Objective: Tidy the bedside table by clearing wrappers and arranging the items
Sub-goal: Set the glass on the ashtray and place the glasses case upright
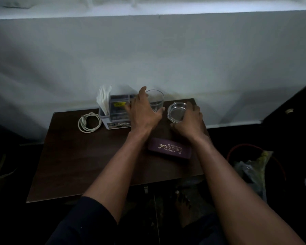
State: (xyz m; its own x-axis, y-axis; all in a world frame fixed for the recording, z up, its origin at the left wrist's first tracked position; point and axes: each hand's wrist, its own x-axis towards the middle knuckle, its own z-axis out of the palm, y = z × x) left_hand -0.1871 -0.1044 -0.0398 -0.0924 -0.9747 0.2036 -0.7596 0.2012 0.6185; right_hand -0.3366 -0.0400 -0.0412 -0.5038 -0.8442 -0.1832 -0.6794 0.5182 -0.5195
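On the dark wooden bedside table [74,160], my left hand [143,110] wraps around a clear drinking glass [155,100] at the back edge. My right hand [189,121] grips a round glass ashtray [177,112] just right of the glass. A purple spectacle case [170,150] with gold lettering lies between my forearms. A grey organiser box [117,110] with white tissues [103,99] stands left of the glass. A coiled white cable [89,122] lies at its left.
A white wall [148,59] rises directly behind the table. A red-rimmed bin [254,165] with crumpled plastic wrappers stands on the floor at the right. The floor around the table is dark.
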